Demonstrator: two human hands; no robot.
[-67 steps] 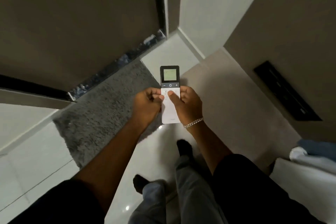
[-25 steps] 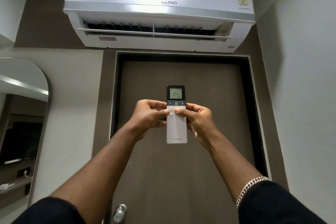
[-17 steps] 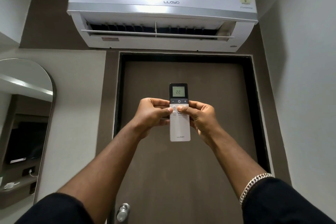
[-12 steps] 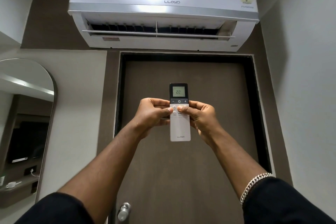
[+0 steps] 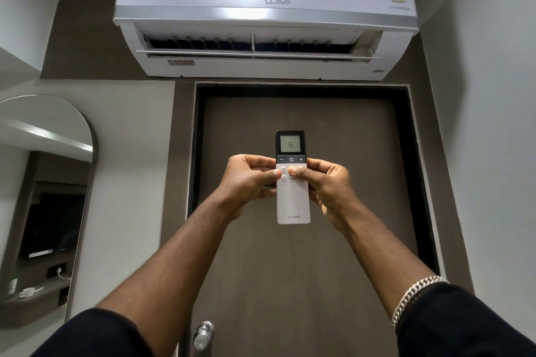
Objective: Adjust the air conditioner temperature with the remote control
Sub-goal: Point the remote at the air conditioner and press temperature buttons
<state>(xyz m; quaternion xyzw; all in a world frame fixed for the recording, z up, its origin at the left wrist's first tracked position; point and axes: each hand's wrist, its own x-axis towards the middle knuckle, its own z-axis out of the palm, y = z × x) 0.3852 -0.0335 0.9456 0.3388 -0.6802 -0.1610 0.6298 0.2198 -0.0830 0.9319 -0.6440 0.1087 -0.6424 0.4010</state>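
Note:
A slim white remote control [image 5: 293, 203] with a black top is held upright in front of me, its lit screen reading 16. My left hand [image 5: 246, 182] grips its left edge, thumb on the upper white buttons. My right hand [image 5: 327, 185] grips the right edge, thumb also on those buttons. High on the wall above hangs the white air conditioner [image 5: 264, 14], its front flap open and vent slats visible.
A brown door [image 5: 304, 269] in a black frame is straight ahead below the unit, with a silver knob [image 5: 204, 335] at the bottom. An arched mirror [image 5: 43, 197] hangs on the left wall. A plain white wall rises on the right.
The view swung up from the floor to the air conditioner. The remote's reading dropped from 24 to 22 and now 16. Both hands kept their hold with thumbs on the buttons.

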